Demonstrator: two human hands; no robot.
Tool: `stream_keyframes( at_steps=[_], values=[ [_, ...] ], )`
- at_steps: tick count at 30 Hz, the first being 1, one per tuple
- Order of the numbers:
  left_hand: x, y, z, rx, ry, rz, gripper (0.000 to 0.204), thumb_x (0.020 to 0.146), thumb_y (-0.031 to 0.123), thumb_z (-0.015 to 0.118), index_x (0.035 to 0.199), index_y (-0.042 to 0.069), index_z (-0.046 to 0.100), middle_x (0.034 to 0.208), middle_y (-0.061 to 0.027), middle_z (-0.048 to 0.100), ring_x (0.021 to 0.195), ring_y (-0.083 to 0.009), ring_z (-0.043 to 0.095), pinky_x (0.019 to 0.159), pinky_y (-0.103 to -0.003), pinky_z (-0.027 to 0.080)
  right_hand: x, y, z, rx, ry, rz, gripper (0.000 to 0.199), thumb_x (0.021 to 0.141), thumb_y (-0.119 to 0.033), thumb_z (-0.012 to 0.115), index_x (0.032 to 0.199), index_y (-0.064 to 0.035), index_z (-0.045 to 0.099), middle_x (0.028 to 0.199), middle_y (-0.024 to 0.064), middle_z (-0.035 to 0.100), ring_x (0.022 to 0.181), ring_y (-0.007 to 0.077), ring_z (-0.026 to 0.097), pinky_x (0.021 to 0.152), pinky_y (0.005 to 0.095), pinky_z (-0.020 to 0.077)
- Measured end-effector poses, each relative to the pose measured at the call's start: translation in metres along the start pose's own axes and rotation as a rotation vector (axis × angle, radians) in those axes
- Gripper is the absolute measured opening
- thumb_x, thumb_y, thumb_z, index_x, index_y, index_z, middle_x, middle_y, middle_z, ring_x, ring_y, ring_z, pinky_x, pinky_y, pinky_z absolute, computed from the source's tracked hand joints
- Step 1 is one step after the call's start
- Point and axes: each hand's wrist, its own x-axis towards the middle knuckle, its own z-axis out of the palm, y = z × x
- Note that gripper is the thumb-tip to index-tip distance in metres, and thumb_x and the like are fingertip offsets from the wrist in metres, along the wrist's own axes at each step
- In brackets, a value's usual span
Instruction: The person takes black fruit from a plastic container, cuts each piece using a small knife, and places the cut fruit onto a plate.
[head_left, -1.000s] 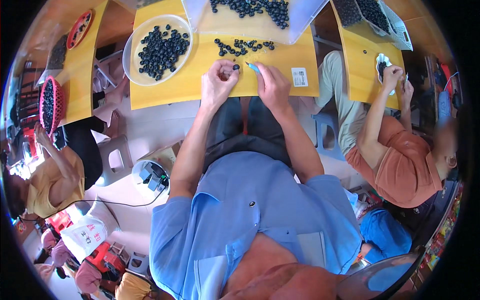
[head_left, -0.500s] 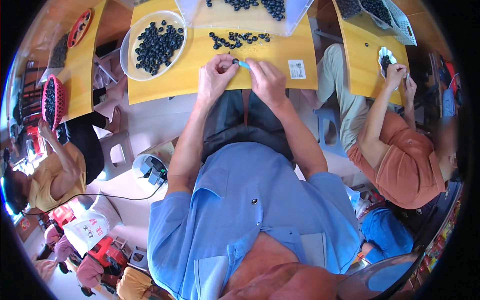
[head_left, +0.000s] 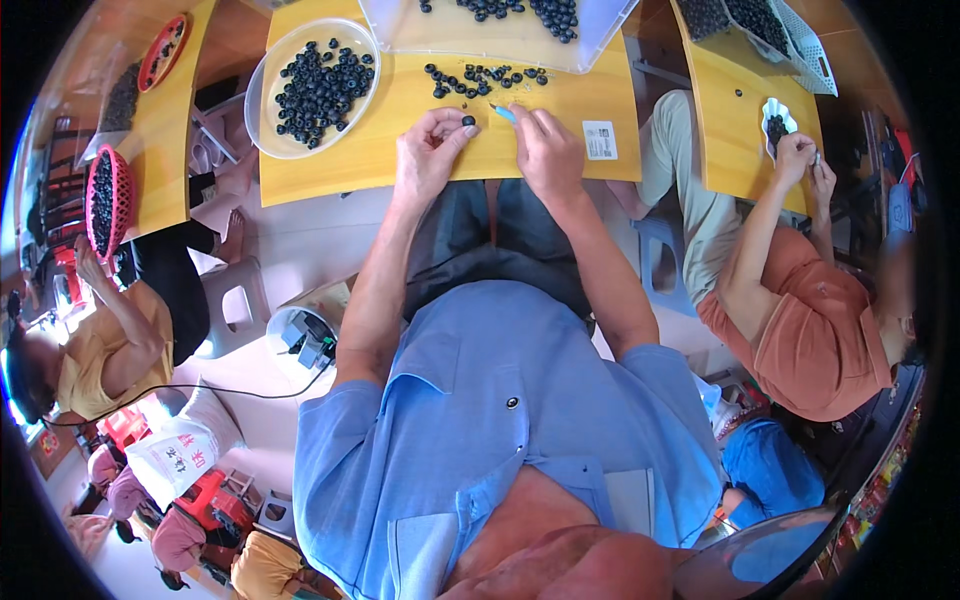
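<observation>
My left hand (head_left: 426,158) pinches a small round black bead (head_left: 468,120) between thumb and fingertips, just over the near part of the yellow table. A short light-blue tool (head_left: 504,114) with a thin tip is gripped by my right hand (head_left: 550,155). Its tip points toward the bead but stands apart from it. Beyond my hands lies a loose row of similar black beads (head_left: 475,76), some showing a hole. At their left, a translucent round bowl (head_left: 254,105) holds many more.
A clear plastic tray (head_left: 480,52) with black beads stands at the table's far side. To the right of my hands is a white label (head_left: 600,140). Co-workers sit at yellow tables on both sides, near a pink basket (head_left: 124,205) and a small white dish (head_left: 770,106).
My right hand has drawn back to the right, taking the blue tool's tip away from the bead. The left hand keeps its pinch on the bead.
</observation>
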Motion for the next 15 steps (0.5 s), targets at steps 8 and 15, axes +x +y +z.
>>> stream_keyframes(
  at_steps=[8, 15],
  values=[
    [0.002, 0.006, -0.003, 0.027, 0.05, -0.021, 0.022, 0.093, 0.002, 0.077, 0.111, -0.006, 0.07, 0.095, -0.005, 0.075, 0.086, -0.0077, 0.068, 0.08, -0.023, 0.056, 0.005, 0.002, 0.0, 0.07, 0.034, -0.064, 0.027, 0.085, -0.007, 0.073, 0.111, -0.0082, 0.071, 0.082, 0.0056, 0.063, 0.076, 0.0258, 0.068, 0.065, 0.0402, 0.0541],
    [0.004, 0.037, -0.025, 0.263, 0.293, 0.114, 0.021, 0.09, 0.005, 0.08, 0.109, 0.0, 0.073, 0.088, -0.0013, 0.072, 0.081, -0.0065, 0.065, 0.075, -0.023, 0.054, 0.0, 0.009, -0.008, 0.136, 0.013, 0.054, 0.027, 0.088, -0.004, 0.07, 0.114, -0.0069, 0.073, 0.093, 0.01, 0.07, 0.084, 0.0317, 0.07, 0.073, 0.0424, 0.0555]
  ],
)
